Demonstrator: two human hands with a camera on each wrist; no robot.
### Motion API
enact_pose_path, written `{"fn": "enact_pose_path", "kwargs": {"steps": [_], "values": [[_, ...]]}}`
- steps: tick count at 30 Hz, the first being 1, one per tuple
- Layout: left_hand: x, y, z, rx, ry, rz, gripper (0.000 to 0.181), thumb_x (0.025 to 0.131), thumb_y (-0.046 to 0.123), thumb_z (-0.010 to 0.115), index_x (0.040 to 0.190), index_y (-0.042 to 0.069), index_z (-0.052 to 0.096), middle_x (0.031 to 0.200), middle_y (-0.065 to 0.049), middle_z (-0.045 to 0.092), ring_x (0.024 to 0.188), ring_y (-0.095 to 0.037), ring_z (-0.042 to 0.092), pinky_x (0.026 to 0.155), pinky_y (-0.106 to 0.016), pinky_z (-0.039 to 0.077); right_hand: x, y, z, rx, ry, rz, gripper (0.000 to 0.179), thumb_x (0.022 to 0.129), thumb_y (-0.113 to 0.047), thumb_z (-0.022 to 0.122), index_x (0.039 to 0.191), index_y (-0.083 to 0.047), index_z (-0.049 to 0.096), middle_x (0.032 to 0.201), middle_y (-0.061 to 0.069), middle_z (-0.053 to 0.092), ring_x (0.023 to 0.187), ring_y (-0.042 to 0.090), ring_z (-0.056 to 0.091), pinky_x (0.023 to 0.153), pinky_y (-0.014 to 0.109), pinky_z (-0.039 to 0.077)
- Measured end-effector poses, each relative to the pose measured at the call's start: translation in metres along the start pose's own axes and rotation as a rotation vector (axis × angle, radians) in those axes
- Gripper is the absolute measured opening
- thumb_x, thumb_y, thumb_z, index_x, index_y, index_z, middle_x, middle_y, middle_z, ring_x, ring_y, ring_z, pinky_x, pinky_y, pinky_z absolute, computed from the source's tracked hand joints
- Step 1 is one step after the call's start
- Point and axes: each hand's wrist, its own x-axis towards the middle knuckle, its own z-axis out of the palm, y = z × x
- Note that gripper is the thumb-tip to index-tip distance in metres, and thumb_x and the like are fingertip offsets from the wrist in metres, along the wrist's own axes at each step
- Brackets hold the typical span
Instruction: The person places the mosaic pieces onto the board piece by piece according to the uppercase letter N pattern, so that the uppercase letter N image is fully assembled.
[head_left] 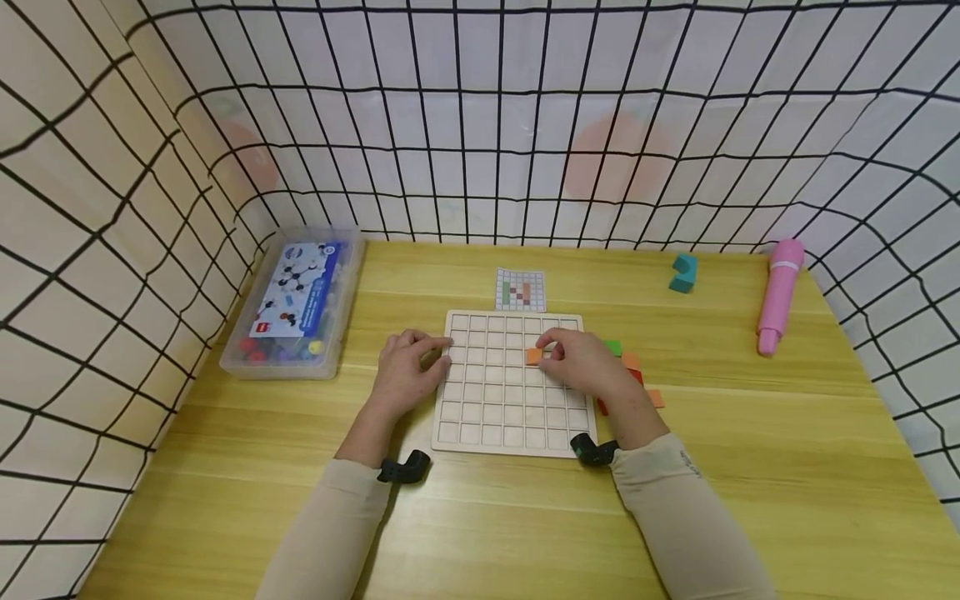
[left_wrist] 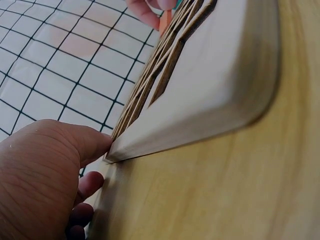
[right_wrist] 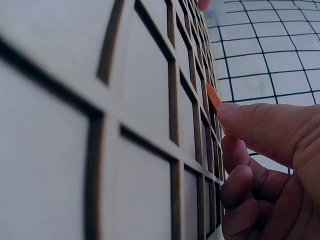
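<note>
A wooden grid board (head_left: 514,446) lies flat on the table. At its left edge my left hand (head_left: 405,371) touches the rim with thumb and index finger; the left wrist view shows the thumb (left_wrist: 92,142) against the board's edge, the other fingers loosely bent. Over the board's right half, my right hand (head_left: 588,362) pinches an orange tile (head_left: 533,357) by its right side. In the right wrist view the orange tile (right_wrist: 213,96) stands tilted at the grid, beside the thumb. A small printed pattern card (head_left: 520,290) lies just behind the board.
Partly hidden by the right hand, a green tile (head_left: 613,347), orange tiles (head_left: 631,361) and red tiles (head_left: 637,376) lie right of the board. A lidded plastic box (head_left: 300,292) stands left. Farther right are a teal block (head_left: 683,273) and a pink microphone-shaped object (head_left: 780,296).
</note>
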Motion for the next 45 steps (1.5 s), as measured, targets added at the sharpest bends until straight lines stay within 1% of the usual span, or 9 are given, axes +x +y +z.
{"fn": "enact_pose_path", "kwargs": {"steps": [11,15,21,26,29,33,37,41,45], "values": [[-0.001,0.002,0.000,-0.005,0.000,0.004,0.034,0.098,0.032,0.064,0.129,0.023,0.072,0.120,-0.010,0.061,0.108,-0.031,0.046,0.097,-0.049,0.034,0.003,0.003,0.004,0.003,-0.008,0.021,0.028,0.096,-0.026,0.068,0.122,-0.017,0.067,0.088,0.004,0.058,0.068,0.020,0.050,0.060,0.030,0.038],[-0.001,0.001,0.001,-0.010,-0.003,-0.001,0.034,0.098,0.032,0.064,0.129,0.023,0.072,0.120,-0.010,0.061,0.107,-0.031,0.046,0.098,-0.049,0.033,0.001,0.005,0.003,0.023,-0.010,0.026,0.029,0.096,-0.026,0.069,0.123,-0.017,0.067,0.088,0.004,0.058,0.069,0.020,0.051,0.060,0.030,0.038],[-0.001,0.002,0.001,-0.012,-0.007,-0.014,0.033,0.098,0.032,0.064,0.129,0.023,0.072,0.120,-0.010,0.061,0.107,-0.030,0.045,0.099,-0.049,0.033,-0.004,0.009,-0.002,0.037,0.000,0.045,0.031,0.096,-0.027,0.068,0.125,-0.018,0.066,0.094,0.004,0.060,0.076,0.020,0.053,0.064,0.030,0.041],[-0.001,0.001,0.001,-0.010,-0.006,-0.016,0.034,0.098,0.032,0.064,0.130,0.023,0.072,0.120,-0.009,0.061,0.107,-0.030,0.045,0.098,-0.049,0.033,-0.013,0.013,-0.011,0.056,0.007,0.077,0.034,0.097,-0.029,0.068,0.129,-0.019,0.064,0.097,0.005,0.059,0.076,0.021,0.053,0.062,0.030,0.042],[-0.001,0.001,0.001,-0.008,-0.004,-0.011,0.034,0.098,0.032,0.064,0.130,0.023,0.072,0.119,-0.010,0.061,0.106,-0.030,0.045,0.097,-0.049,0.033,-0.019,0.019,-0.017,0.061,0.017,0.071,0.036,0.098,-0.028,0.068,0.132,-0.017,0.064,0.096,0.007,0.058,0.071,0.021,0.052,0.059,0.029,0.040],[-0.002,0.002,0.000,-0.010,0.000,-0.006,0.034,0.098,0.032,0.064,0.130,0.023,0.072,0.119,-0.010,0.061,0.106,-0.030,0.045,0.097,-0.049,0.033,-0.026,0.030,-0.024,0.057,0.037,0.067,0.038,0.099,-0.027,0.067,0.134,-0.015,0.062,0.097,0.007,0.058,0.070,0.019,0.050,0.059,0.029,0.038],[-0.001,0.002,0.000,-0.012,0.004,-0.005,0.034,0.097,0.032,0.065,0.130,0.023,0.072,0.120,-0.010,0.061,0.107,-0.030,0.045,0.097,-0.049,0.033,-0.031,0.043,-0.030,0.048,0.057,0.074,0.038,0.099,-0.027,0.067,0.135,-0.014,0.062,0.097,0.008,0.059,0.075,0.020,0.051,0.064,0.031,0.040],[-0.001,0.002,0.000,-0.014,0.002,-0.007,0.034,0.097,0.031,0.065,0.129,0.023,0.072,0.120,-0.010,0.061,0.107,-0.030,0.045,0.098,-0.049,0.033,-0.036,0.054,-0.037,0.051,0.074,0.102,0.041,0.099,-0.029,0.068,0.136,-0.014,0.061,0.098,0.008,0.059,0.082,0.022,0.052,0.069,0.032,0.042],[-0.001,0.002,0.000,-0.014,0.000,-0.009,0.034,0.097,0.031,0.066,0.129,0.023,0.072,0.120,-0.010,0.061,0.107,-0.030,0.045,0.098,-0.049,0.033,-0.041,0.062,-0.044,0.066,0.078,0.127,0.045,0.099,-0.031,0.068,0.139,-0.013,0.059,0.100,0.008,0.058,0.085,0.022,0.055,0.072,0.032,0.043]]}}
